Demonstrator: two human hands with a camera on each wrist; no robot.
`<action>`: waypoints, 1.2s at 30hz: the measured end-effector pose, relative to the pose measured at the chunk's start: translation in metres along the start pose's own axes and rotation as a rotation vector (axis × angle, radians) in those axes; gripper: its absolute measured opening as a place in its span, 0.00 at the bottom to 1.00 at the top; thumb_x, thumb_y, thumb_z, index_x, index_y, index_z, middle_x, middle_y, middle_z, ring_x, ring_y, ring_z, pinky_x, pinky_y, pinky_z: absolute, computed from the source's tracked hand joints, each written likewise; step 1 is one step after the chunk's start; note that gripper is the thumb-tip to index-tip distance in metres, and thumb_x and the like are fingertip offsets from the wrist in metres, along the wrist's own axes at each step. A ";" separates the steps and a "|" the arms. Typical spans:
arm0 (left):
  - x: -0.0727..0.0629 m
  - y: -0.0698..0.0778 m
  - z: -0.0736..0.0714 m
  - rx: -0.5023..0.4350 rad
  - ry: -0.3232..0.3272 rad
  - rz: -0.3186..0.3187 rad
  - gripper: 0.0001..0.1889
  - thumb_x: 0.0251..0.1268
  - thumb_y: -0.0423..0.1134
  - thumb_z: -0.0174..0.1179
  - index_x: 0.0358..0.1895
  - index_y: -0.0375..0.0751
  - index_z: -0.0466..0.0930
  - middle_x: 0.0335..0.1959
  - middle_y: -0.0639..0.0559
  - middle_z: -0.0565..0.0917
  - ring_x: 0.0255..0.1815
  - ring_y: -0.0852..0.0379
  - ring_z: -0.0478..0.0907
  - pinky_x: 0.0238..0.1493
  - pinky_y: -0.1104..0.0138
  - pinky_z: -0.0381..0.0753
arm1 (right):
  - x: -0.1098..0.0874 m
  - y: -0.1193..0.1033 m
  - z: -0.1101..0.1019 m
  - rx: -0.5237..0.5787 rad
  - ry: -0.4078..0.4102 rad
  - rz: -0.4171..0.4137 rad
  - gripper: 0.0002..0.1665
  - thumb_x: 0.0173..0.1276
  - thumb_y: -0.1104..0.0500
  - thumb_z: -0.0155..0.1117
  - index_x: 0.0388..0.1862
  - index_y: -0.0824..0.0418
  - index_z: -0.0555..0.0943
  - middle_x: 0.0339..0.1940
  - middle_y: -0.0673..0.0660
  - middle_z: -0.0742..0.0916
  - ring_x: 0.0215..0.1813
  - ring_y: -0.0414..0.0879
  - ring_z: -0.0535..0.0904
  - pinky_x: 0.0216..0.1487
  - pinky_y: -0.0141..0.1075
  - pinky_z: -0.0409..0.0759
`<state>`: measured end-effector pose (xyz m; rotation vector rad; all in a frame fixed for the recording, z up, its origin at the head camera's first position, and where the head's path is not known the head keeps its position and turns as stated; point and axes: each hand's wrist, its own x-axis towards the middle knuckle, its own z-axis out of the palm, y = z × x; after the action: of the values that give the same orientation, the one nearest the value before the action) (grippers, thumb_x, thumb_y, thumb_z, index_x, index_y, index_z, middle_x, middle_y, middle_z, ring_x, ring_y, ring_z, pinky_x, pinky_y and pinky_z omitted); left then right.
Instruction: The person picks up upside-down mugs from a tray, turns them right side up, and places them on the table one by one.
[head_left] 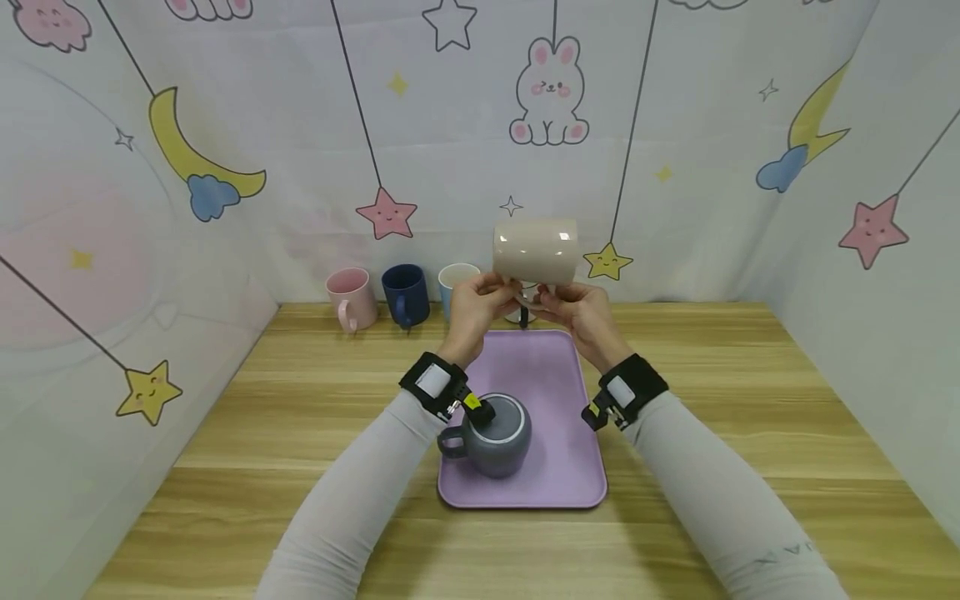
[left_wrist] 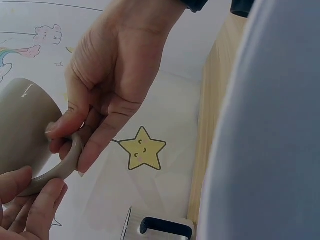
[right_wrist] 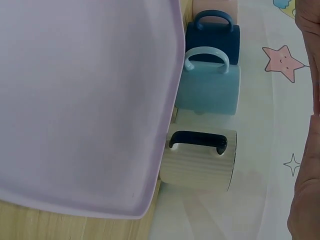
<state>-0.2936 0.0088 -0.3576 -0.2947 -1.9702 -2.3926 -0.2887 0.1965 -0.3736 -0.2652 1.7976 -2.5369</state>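
A cream mug (head_left: 536, 250) is held up on its side above the far end of the tray, its handle pointing down. My left hand (head_left: 474, 312) pinches one end of the mug's handle (left_wrist: 62, 167) between thumb and fingers. At the handle's other end, my right hand (head_left: 585, 321) pinches it the same way. Only parts of the hands show at the edge of the right wrist view. Below my left wrist, a dark grey mug (head_left: 495, 454) stands upside down on the lilac tray (head_left: 558, 417), its handle to the left.
Along the back wall stand a pink mug (head_left: 352, 300), a dark blue mug (head_left: 406, 296), a light blue mug (head_left: 452, 279) and a white ribbed mug (right_wrist: 197, 167) with a dark handle. Wood-grain table (head_left: 300, 417) surrounds the tray. A patterned cloth (head_left: 450, 125) hangs behind.
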 end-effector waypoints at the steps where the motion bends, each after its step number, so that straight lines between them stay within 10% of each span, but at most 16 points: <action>1: 0.000 0.000 0.000 0.003 0.000 -0.003 0.15 0.71 0.29 0.66 0.56 0.25 0.83 0.50 0.33 0.87 0.50 0.43 0.88 0.50 0.62 0.89 | 0.000 0.000 0.000 -0.002 0.000 0.002 0.13 0.75 0.75 0.59 0.55 0.79 0.81 0.38 0.55 0.88 0.44 0.45 0.89 0.54 0.43 0.88; 9: -0.001 -0.002 0.000 -0.001 0.002 -0.018 0.15 0.71 0.28 0.66 0.56 0.25 0.82 0.52 0.32 0.86 0.50 0.44 0.88 0.50 0.63 0.89 | 0.001 -0.001 -0.001 -0.042 0.004 0.038 0.23 0.77 0.74 0.57 0.66 0.86 0.70 0.40 0.54 0.88 0.45 0.43 0.90 0.55 0.41 0.88; 26: -0.001 -0.001 -0.006 0.052 -0.063 -0.028 0.17 0.72 0.29 0.65 0.61 0.26 0.81 0.55 0.31 0.85 0.57 0.36 0.84 0.51 0.64 0.89 | 0.001 -0.001 -0.002 -0.103 0.001 0.014 0.07 0.75 0.74 0.60 0.49 0.73 0.82 0.37 0.55 0.88 0.43 0.44 0.90 0.56 0.46 0.87; 36: 0.000 0.008 -0.021 0.111 -0.118 -0.047 0.20 0.74 0.31 0.64 0.64 0.26 0.79 0.58 0.31 0.84 0.55 0.39 0.86 0.54 0.61 0.88 | 0.003 -0.002 -0.003 -0.160 -0.003 -0.047 0.18 0.73 0.74 0.63 0.59 0.80 0.79 0.41 0.57 0.89 0.45 0.44 0.90 0.53 0.43 0.88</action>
<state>-0.2948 -0.0137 -0.3534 -0.3977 -2.1746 -2.3324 -0.2918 0.1996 -0.3721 -0.3178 2.0190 -2.4233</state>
